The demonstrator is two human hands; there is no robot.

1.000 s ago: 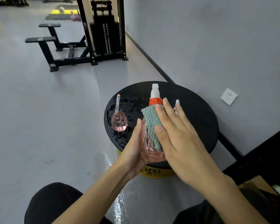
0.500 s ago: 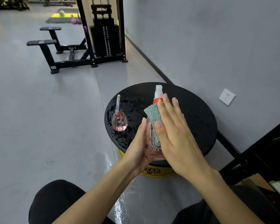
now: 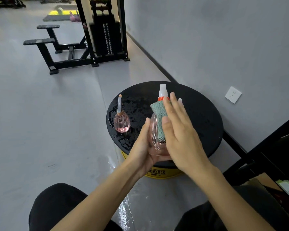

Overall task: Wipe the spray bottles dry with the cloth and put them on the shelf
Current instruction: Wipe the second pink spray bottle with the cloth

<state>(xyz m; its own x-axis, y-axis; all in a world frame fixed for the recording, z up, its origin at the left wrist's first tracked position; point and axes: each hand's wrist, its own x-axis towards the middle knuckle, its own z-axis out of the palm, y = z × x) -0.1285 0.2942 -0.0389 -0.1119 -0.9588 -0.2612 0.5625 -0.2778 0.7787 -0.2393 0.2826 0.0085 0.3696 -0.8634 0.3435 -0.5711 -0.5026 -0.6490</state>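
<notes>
2 hands: both on held bottle (image 3: 154, 144), pink, clear, upright over near edge of stool top (image 3: 198, 114)
left hand (image 3: 143, 150): cupped round its base and left side, gripping
right hand (image 3: 180, 135): fingers straight, pressing cloth (image 3: 158, 117) flat on its upper side
cloth: green, just under orange collar
second bottle (image 3: 121, 121): stands on wet stool top, left, apart

Held spray bottle (image 3: 154, 144): clear pink, ribbed, orange collar, white nozzle. Cloth (image 3: 159, 115): teal, knobbly weave, checkered tag. Left bottle (image 3: 121, 121): pink. Stool top (image 3: 202, 117): black; base (image 3: 158, 172) yellow. Wall socket (image 3: 233, 95): white.
</notes>
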